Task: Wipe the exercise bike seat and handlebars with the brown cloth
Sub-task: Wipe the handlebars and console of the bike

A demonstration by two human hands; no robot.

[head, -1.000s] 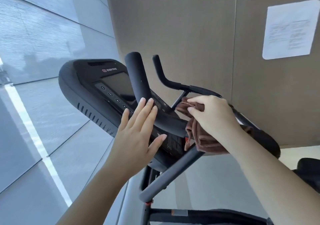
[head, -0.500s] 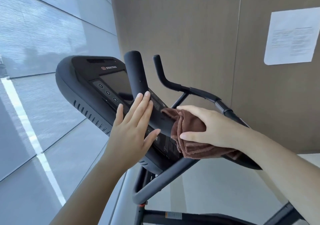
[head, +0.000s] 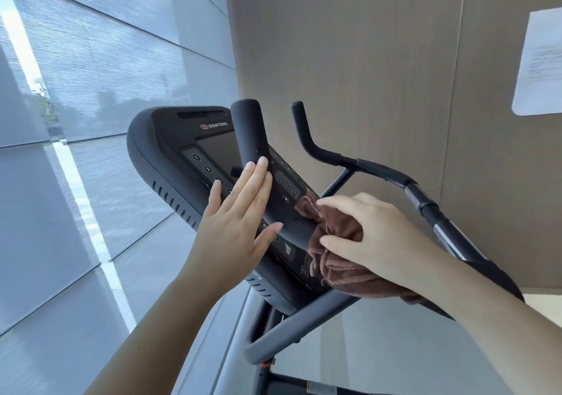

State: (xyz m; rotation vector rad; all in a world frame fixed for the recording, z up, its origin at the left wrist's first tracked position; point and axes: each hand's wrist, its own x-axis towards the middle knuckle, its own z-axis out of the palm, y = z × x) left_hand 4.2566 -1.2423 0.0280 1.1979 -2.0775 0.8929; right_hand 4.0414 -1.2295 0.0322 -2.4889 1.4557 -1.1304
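Observation:
The black handlebars of the exercise bike curve up in front of me: the near left horn (head: 248, 130) and the far right horn (head: 307, 134). My left hand (head: 237, 227) lies flat, fingers spread, against the left horn and holds nothing. The brown cloth (head: 337, 254) is bunched around the bar where the left horn bends, and my right hand (head: 374, 239) grips it there. The seat is out of view.
The black console (head: 179, 151) with its screen and buttons sits behind the left horn. A grey frame tube (head: 292, 324) curves below it. A tan wall with a white paper sheet (head: 541, 60) stands to the right. Shaded windows fill the left.
My right hand has slid the cloth leftward along the bar, from the middle junction to the bend of the left horn. My left hand has stayed flat on that horn.

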